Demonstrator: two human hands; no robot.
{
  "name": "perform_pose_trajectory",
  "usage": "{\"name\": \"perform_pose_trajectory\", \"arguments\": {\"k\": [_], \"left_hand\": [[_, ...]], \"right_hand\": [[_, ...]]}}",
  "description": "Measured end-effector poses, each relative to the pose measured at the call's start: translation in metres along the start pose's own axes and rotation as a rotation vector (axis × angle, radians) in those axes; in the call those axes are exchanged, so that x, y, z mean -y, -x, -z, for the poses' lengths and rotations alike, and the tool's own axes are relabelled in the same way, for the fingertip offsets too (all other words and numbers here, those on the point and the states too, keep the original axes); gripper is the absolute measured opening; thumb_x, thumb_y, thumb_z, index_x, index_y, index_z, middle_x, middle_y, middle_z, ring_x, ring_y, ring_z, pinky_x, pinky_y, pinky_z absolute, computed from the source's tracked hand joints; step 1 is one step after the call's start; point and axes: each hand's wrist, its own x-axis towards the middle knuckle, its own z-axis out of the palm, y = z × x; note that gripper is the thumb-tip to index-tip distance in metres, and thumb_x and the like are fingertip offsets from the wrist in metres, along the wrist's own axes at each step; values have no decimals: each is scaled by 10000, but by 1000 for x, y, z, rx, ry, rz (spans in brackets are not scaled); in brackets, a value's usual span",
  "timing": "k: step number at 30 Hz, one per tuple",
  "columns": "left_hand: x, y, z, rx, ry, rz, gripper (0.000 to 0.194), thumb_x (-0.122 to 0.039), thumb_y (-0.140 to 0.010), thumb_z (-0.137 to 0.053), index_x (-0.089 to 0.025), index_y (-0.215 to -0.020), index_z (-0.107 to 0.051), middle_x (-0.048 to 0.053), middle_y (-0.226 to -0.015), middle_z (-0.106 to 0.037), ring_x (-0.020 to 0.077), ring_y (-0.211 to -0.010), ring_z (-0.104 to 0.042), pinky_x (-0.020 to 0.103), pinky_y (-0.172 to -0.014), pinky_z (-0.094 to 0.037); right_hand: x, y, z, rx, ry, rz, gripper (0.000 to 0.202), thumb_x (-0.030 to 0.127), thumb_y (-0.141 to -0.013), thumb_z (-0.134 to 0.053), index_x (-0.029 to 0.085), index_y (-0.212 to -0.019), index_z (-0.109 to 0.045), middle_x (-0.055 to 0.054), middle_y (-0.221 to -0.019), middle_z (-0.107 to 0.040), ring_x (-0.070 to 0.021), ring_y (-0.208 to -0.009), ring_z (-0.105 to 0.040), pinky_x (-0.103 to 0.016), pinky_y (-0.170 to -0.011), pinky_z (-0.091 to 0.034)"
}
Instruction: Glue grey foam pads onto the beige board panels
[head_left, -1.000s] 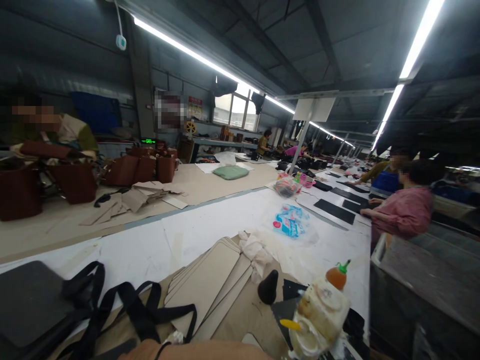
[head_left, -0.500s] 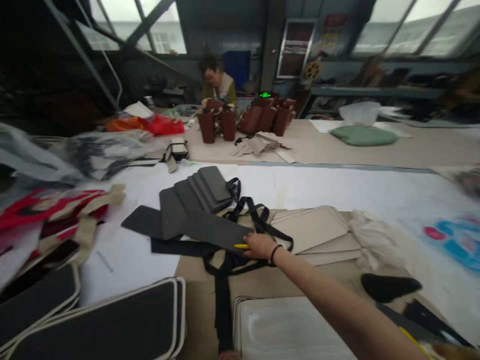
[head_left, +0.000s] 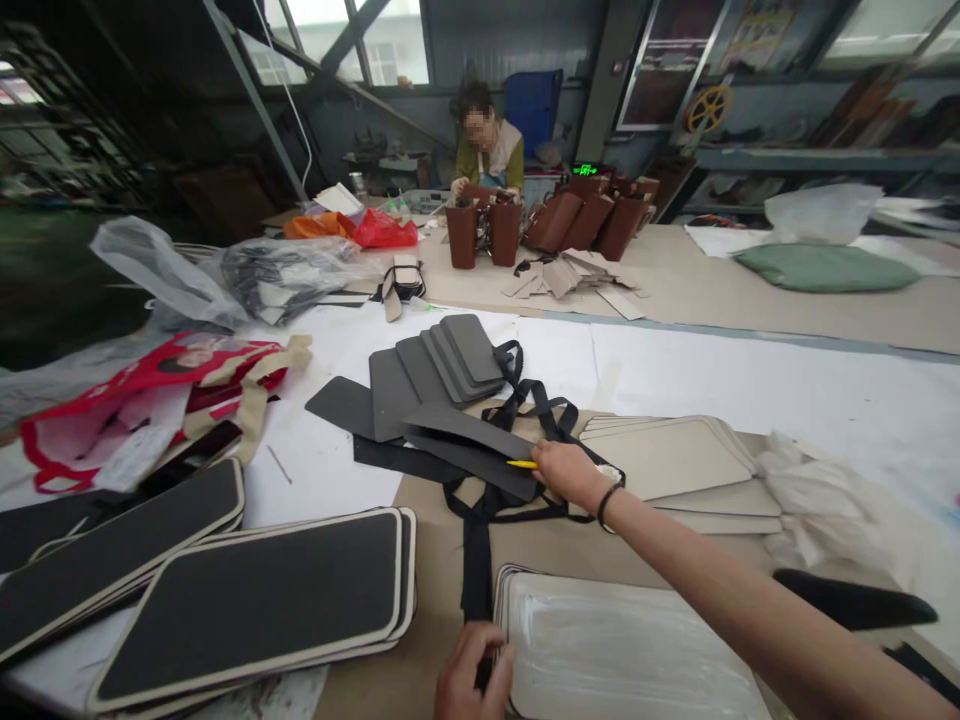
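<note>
Beyond the glossy-topped, round-cornered beige board stack [head_left: 630, 640], 1 end of a flat dark grey panel [head_left: 480, 429] is pinched by the right hand [head_left: 564, 470], in which a thin yellow stick [head_left: 520, 464] is also held. At the stack's left edge, the left hand [head_left: 474, 675] is half curled by a black fabric strap [head_left: 476, 560]; whether anything is gripped cannot be told.

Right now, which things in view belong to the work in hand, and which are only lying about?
Likely in the work:
grey panel, end raised in the right hand
yellow tool, same hand
whitish smeared panel, beside the left hand

Seemingly just lying about:
green cushion
red printed bag
crumpled pale cloth
</note>
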Motion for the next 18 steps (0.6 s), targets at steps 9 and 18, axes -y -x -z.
{"name": "perform_pose_trajectory", "arguments": {"k": [9, 18], "left_hand": [[-63, -80, -28, 126, 490, 259, 405, -498, -616, -677, -143, -795, -601, 35, -700, -608, 144, -681, -569, 254, -647, -459], [-101, -108, -48, 141, 960, 462, 559, -459, -530, -762, -156, -961, -575, 63, -857, -647, 160, -783, -617, 283, -716, -489]], "right_hand": [[2, 48, 25, -58, -158, -184, 229, 300, -873, -449, 166, -996, -587, -84, -887, -662, -191, -821, -624, -234, -680, -429], [27, 80, 34, -71, -474, -105, 248, 284, -867, -429, 143, -853, -633, -72, -826, -647, -153, -733, -594, -219, -632, -386]]}}
